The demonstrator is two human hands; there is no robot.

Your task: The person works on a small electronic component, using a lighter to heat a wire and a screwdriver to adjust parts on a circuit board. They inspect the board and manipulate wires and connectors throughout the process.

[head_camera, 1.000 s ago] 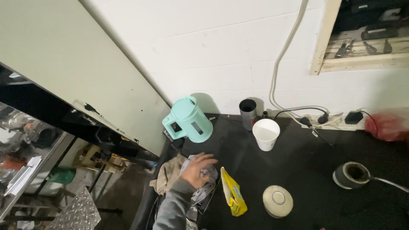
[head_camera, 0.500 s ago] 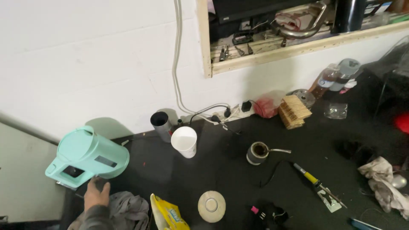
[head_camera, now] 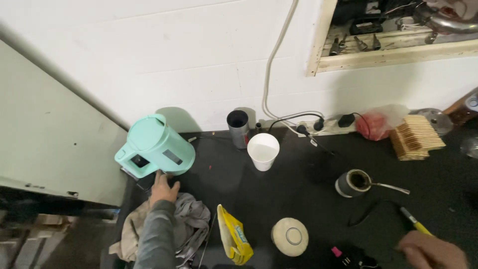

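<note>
Left hand (head_camera: pixel 162 188) stretches forward, fingers spread loose on the base of the mint kettle (head_camera: pixel 155 146), which sits at the table's (head_camera: pixel 298 169) left edge, against the wall. Bare tabletop opens rightward toward the white cup (head_camera: pixel 263 151). Right hand (head_camera: pixel 432 251) is blurred at the bottom corner, seemingly curled near a yellow-handled tool (head_camera: pixel 414 225); its grip I cannot tell.

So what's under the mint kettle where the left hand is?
The left hand touches a dark base showing at the kettle's lower edge, on the black table. Most of the base is covered by the kettle, and the fingers hide part of it.
</note>
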